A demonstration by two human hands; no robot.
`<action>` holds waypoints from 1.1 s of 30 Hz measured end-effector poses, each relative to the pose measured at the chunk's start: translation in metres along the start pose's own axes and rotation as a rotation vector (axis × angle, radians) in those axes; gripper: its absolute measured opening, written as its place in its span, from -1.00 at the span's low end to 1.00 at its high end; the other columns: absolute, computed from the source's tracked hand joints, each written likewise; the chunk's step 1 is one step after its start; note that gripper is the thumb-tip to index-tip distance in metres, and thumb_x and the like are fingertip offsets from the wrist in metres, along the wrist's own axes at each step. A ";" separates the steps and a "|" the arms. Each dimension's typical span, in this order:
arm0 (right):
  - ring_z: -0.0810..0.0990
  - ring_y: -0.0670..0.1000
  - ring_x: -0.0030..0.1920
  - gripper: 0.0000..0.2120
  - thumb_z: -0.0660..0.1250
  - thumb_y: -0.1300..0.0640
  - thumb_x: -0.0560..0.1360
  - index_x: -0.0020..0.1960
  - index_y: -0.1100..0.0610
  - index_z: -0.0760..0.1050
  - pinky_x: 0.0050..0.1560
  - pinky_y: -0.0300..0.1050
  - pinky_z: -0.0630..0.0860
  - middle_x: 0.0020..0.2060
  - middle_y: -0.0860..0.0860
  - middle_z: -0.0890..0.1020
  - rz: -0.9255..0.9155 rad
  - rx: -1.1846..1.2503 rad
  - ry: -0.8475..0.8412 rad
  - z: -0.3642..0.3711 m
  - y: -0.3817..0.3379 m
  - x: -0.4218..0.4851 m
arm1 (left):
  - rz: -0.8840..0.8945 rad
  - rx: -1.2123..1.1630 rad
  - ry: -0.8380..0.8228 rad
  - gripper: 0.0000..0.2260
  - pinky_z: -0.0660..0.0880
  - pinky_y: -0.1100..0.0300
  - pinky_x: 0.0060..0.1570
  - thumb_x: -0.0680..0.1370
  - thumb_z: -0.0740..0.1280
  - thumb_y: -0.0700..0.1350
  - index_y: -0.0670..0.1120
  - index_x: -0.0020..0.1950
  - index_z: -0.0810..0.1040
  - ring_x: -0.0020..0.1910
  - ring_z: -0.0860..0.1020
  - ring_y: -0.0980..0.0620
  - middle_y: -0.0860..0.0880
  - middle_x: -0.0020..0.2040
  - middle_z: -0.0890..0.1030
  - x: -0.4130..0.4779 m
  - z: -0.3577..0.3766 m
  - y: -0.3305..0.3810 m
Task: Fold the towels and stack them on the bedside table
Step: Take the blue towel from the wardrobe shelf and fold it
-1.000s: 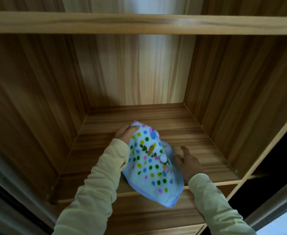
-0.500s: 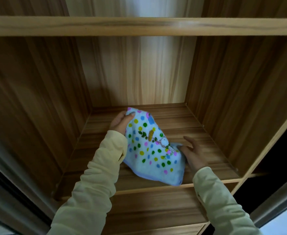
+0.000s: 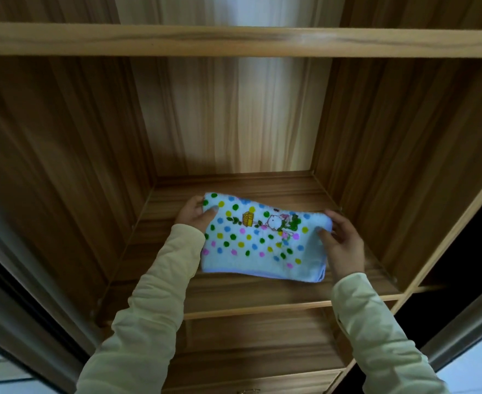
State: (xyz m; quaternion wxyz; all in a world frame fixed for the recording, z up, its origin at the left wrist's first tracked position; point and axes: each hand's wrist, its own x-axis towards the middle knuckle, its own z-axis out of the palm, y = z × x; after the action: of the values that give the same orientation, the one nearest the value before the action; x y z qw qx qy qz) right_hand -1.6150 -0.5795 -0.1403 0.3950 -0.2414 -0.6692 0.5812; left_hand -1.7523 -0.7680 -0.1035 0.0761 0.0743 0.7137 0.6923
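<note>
Now the dotted towel (image 3: pixel 262 248) is spread wide over the wardrobe shelf (image 3: pixel 234 291), held at both ends. The left hand (image 3: pixel 193 216) has its grip pinched on the 9 o'clock edge near the far corner, and the right hand (image 3: pixel 343 244) pinches the 3 o'clock edge. Bare shelf shows at 12 and 6 o'clock, with the side walls (image 3: pixel 390 166) near.

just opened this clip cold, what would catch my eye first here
A pale blue towel dotted in bright colours, with a small cartoon stitched near its top edge, sits mid-frame. The left hand and right hand grip its upper corners, holding it over a bare wooden shelf inside an open wardrobe.
</note>
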 end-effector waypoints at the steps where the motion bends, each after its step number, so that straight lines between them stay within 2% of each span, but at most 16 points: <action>1: 0.55 -0.21 -0.16 -0.54 0.24 0.53 0.40 0.23 0.20 0.43 -0.17 -0.52 0.45 -0.03 0.03 0.54 -0.023 -0.012 -0.021 0.000 -0.002 -0.002 | 0.020 0.041 0.024 -0.69 0.44 0.48 -0.50 0.52 0.28 -0.29 -0.27 0.25 0.38 0.01 0.52 -0.11 -0.30 0.20 0.52 -0.001 0.000 0.000; 3: 0.54 -0.15 -0.11 -0.46 0.18 0.58 0.37 0.27 0.21 0.40 -0.14 -0.51 0.46 0.02 0.04 0.52 -0.061 -0.031 -0.040 0.000 -0.003 -0.006 | 0.061 0.094 0.046 -0.75 0.42 0.50 -0.51 0.52 0.28 -0.28 -0.24 0.18 0.41 -0.05 0.51 -0.06 -0.30 0.18 0.54 -0.004 -0.001 -0.001; 6: 0.54 -0.09 -0.09 -0.52 0.19 0.56 0.38 0.24 0.23 0.44 -0.12 -0.49 0.47 0.02 0.06 0.54 -0.091 -0.047 0.014 0.001 -0.005 -0.008 | 0.099 0.086 0.047 -0.74 0.45 0.49 -0.51 0.51 0.30 -0.29 -0.29 0.18 0.43 -0.16 0.53 -0.03 -0.30 0.14 0.56 -0.007 -0.005 -0.001; 8: 0.55 -0.18 -0.11 -0.55 0.22 0.53 0.39 0.21 0.22 0.47 -0.10 -0.50 0.46 0.01 0.07 0.56 -0.099 -0.061 0.057 -0.001 -0.007 -0.008 | 0.117 0.067 0.073 -0.74 0.44 0.51 -0.52 0.48 0.34 -0.28 -0.21 0.15 0.44 -0.18 0.54 -0.01 -0.29 0.12 0.57 -0.010 -0.008 0.002; 11: 0.55 -0.07 -0.05 -0.58 0.26 0.50 0.39 0.20 0.22 0.50 -0.08 -0.48 0.45 -0.01 0.07 0.58 -0.091 -0.080 0.095 -0.005 -0.009 -0.006 | 0.163 -0.007 0.014 -0.71 0.47 0.48 -0.49 0.46 0.35 -0.32 -0.08 0.11 0.43 -0.39 0.59 0.22 -0.17 -0.08 0.59 -0.013 -0.014 0.005; 13: 0.54 -0.01 -0.02 -0.59 0.27 0.47 0.40 0.20 0.20 0.50 -0.07 -0.43 0.46 -0.02 0.06 0.59 -0.076 -0.097 0.117 -0.006 -0.010 -0.006 | 0.196 0.030 -0.084 -0.79 0.51 0.45 -0.43 0.46 0.34 -0.33 -0.05 -0.01 0.48 -0.31 0.62 0.21 -0.07 -0.17 0.58 -0.014 -0.018 0.004; 15: 0.54 0.00 -0.03 -0.61 0.28 0.43 0.41 0.20 0.18 0.51 0.00 -0.28 0.49 -0.02 0.05 0.59 -0.057 -0.146 0.160 -0.007 -0.010 -0.008 | 0.206 0.106 -0.176 -0.75 0.53 0.46 -0.36 0.43 0.36 -0.36 -0.01 -0.14 0.49 -0.17 0.60 0.04 -0.07 -0.14 0.59 -0.016 -0.020 0.002; 18: 0.57 0.05 -0.04 -0.65 0.30 0.38 0.41 0.17 0.18 0.54 0.08 -0.11 0.48 -0.05 0.09 0.63 -0.050 -0.224 0.228 -0.007 -0.008 -0.011 | 0.209 0.223 -0.235 -0.75 0.49 0.52 -0.38 0.37 0.40 -0.42 -0.15 -0.05 0.52 -0.22 0.52 0.18 -0.12 -0.10 0.56 -0.016 -0.018 0.000; 20: 0.60 0.10 -0.07 -0.70 0.31 0.35 0.41 0.11 0.17 0.56 0.03 -0.12 0.49 -0.09 0.13 0.64 -0.050 -0.227 0.260 -0.008 -0.007 -0.012 | 0.244 0.268 -0.188 -0.74 0.47 0.55 -0.40 0.38 0.40 -0.40 -0.29 0.06 0.53 -0.24 0.50 0.22 -0.10 -0.10 0.55 -0.014 -0.017 -0.001; 24: 0.61 0.14 -0.10 -0.77 0.35 0.34 0.37 0.01 0.21 0.60 -0.06 -0.15 0.48 -0.07 0.18 0.64 -0.096 -0.270 0.321 -0.011 -0.008 -0.014 | 0.315 0.234 -0.104 -0.76 0.48 0.54 -0.35 0.36 0.42 -0.40 -0.36 0.01 0.57 -0.26 0.50 0.16 0.00 -0.24 0.54 -0.008 -0.017 -0.006; 25: 0.60 0.13 -0.12 -0.79 0.36 0.35 0.37 -0.01 0.23 0.60 -0.07 -0.19 0.49 -0.08 0.18 0.62 -0.112 -0.287 0.325 -0.012 -0.009 -0.014 | 0.335 0.235 -0.095 -0.78 0.47 0.54 -0.33 0.35 0.43 -0.40 -0.35 -0.02 0.58 -0.26 0.49 0.15 0.03 -0.23 0.51 -0.009 -0.018 -0.007; 27: 0.55 0.08 -0.17 -0.81 0.37 0.37 0.36 -0.03 0.26 0.61 -0.13 -0.42 0.43 -0.09 0.16 0.55 -0.120 -0.313 0.318 -0.015 -0.011 -0.014 | 0.361 0.214 -0.094 -0.83 0.46 0.56 -0.31 0.35 0.42 -0.41 -0.24 -0.10 0.59 -0.22 0.48 0.17 0.06 -0.15 0.47 -0.011 -0.018 -0.006; 28: 0.52 0.05 -0.16 -0.81 0.37 0.37 0.35 -0.04 0.27 0.61 -0.11 -0.43 0.42 -0.08 0.13 0.50 -0.116 -0.314 0.310 -0.015 -0.012 -0.014 | 0.349 0.184 -0.099 -0.83 0.46 0.56 -0.31 0.37 0.41 -0.41 -0.16 -0.17 0.56 -0.19 0.48 0.19 0.09 -0.11 0.46 -0.012 -0.019 -0.006; 30: 0.50 0.03 -0.05 -0.82 0.39 0.34 0.34 -0.05 0.28 0.58 0.02 -0.27 0.41 0.00 0.10 0.44 -0.116 -0.268 0.265 -0.014 -0.015 -0.014 | 0.271 0.087 -0.122 -0.76 0.49 0.52 -0.34 0.43 0.35 -0.39 -0.05 -0.23 0.47 -0.17 0.51 0.20 0.11 -0.06 0.50 -0.014 -0.020 -0.004; 31: 0.49 0.02 0.00 -0.81 0.38 0.27 0.34 -0.05 0.26 0.55 0.04 -0.25 0.37 0.01 0.09 0.46 -0.112 -0.231 0.233 -0.013 -0.016 -0.014 | 0.221 0.037 -0.139 -0.75 0.51 0.48 -0.38 0.45 0.33 -0.38 -0.03 -0.24 0.45 -0.21 0.54 0.18 0.09 -0.10 0.54 -0.015 -0.019 -0.003; 33: 0.47 0.00 -0.05 -0.84 0.32 0.19 0.38 -0.06 0.18 0.47 -0.12 -0.30 0.36 -0.14 0.03 0.52 -0.064 -0.165 0.181 -0.011 -0.019 -0.016 | 0.146 0.005 -0.154 -0.76 0.50 0.43 -0.47 0.48 0.30 -0.36 -0.03 -0.23 0.42 -0.38 0.59 0.22 0.11 -0.31 0.61 -0.016 -0.016 -0.002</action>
State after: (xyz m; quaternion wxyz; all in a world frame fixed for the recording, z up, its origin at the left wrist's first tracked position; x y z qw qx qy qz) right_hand -1.5940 -0.5896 -0.1255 0.4510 -0.3032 -0.6836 0.4872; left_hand -1.7404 -0.7873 -0.1046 0.0797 0.1792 0.7002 0.6865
